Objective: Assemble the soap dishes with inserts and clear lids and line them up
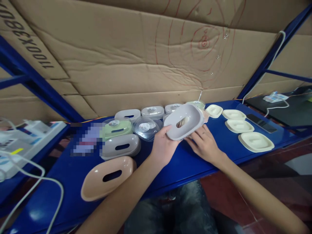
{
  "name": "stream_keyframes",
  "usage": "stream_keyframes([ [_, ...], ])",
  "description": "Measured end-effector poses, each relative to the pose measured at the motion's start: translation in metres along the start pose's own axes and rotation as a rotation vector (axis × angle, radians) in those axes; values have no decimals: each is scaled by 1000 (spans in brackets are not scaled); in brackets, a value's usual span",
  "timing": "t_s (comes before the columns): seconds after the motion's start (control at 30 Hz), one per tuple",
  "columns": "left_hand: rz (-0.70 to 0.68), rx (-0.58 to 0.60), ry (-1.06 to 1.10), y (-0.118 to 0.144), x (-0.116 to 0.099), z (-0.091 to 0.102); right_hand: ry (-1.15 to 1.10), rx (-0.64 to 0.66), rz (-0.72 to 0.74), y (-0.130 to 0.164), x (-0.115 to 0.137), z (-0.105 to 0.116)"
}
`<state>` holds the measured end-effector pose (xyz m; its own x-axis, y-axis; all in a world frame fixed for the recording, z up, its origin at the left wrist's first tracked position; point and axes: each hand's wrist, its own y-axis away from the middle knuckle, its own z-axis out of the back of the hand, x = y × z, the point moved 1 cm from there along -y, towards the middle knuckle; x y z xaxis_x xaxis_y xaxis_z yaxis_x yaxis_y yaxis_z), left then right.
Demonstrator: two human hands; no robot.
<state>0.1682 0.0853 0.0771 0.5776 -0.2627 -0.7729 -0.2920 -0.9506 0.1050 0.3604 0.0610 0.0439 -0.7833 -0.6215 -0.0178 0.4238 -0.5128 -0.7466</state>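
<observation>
A light grey oval soap dish (192,117) with a slot through its middle is held up, tilted, above the blue table. My left hand (163,146) grips its near left end, thumb over the rim. My right hand (204,143) has its fingers curled at the underside of the right end; their tips are partly hidden. To the left stand a grey dish (109,148), a peach dish (96,177) and a green dish (122,126) under a clear cover. A clear domed cover (146,135) with a round label sits just behind my left hand.
Several cream oval trays (258,136) lie at the right beside a dark phone (262,123). More covered dishes (152,111) line the cardboard wall (117,58). Power strips (34,130) and white cables (60,191) are at the left. Blue frame posts (275,52) flank the table (156,172).
</observation>
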Motion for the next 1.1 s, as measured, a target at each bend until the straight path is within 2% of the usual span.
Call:
stream_keyframes([
  [0.13, 133, 25, 201, 0, 4, -3, -1, -36, 32, 2, 9, -11],
  [0.27, 85, 15, 247, -2, 6, -2, -159, -159, 28, 3, 18, 0],
  [0.43, 29, -12, 227, -2, 8, 0, -423, -339, -162, -1, 22, 26],
  [0.57, 3, -11, 199, -1, 8, 2, -512, -445, -331, -4, 2, 34],
  [0.63, -11, -12, 162, -2, 8, 3, -572, -421, -407, -7, -13, 34],
  [0.77, -69, -25, -6, -3, 11, 5, -713, -92, -483, -13, -30, 29],
  [0.83, -93, -26, -84, -4, 12, 6, -711, 5, -526, -14, -30, 24],
  [1.0, -124, -1, -138, -5, 14, 6, -724, -99, -674, -15, -27, 13],
  [1.1, -142, -18, -147, -4, 13, 6, -689, -70, -784, -16, -28, 14],
])
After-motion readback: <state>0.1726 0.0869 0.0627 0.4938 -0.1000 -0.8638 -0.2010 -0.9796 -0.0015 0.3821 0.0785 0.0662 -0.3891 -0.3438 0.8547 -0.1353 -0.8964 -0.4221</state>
